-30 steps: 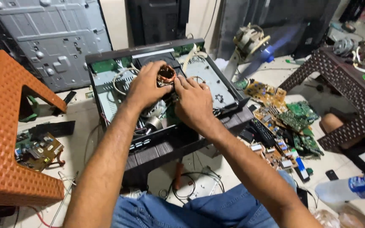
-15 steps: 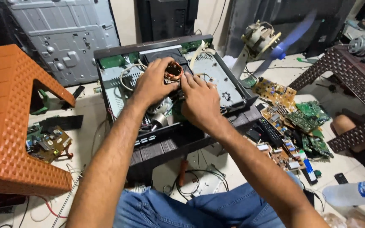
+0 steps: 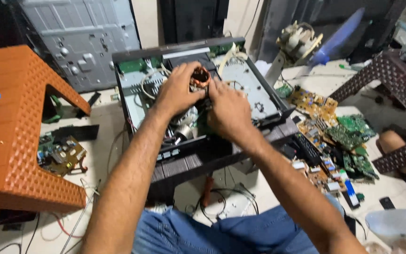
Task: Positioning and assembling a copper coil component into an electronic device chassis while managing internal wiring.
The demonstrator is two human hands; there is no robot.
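ITEM: copper-wound coil (image 3: 200, 76), w/ laminated metal core, reddish-brown windings. Loc: held above the open black chassis (image 3: 198, 155), near its middle, over the grey capacitors (image 3: 184, 120) and just left of the bare metal deck plate (image 3: 240, 80).

HANDLING (est.): prob. dense and heavy for its bulk; core stiff, won't flex. Windings thin-lacquered, scratch-prone; any lead wires likely fragile, can't see if attached. Best grip: on the core sides, not across the copper face. Surface looks dry, not slippery.

L hand (image 3: 179, 91): fingers curled round the coil's left side and top, thumb under; closed grip on it.
R hand (image 3: 229, 110): fingers bent, tips at the coil's right edge, pinching or steadying; how far closed can't tell, knuckles hide the tips.

SURROUNDS: orange plastic stool (image 3: 19, 136) left; grey metal back panel (image 3: 85, 42) behind; loose circuit boards (image 3: 339, 136) right, green and tan, heaped; small board (image 3: 59, 155) on floor under stool edge; brown lattice stool (image 3: 395, 89) far right; blue fan blade (image 3: 339, 35) w/ motor; clear bottle (image 3: 395, 221) lower right.

CHANGE vs. earlier frames: hands and coil in same grip, same spot over chassis. View shifted slightly rightward/up in frame; chassis sits more central. Nothing on floor moved.
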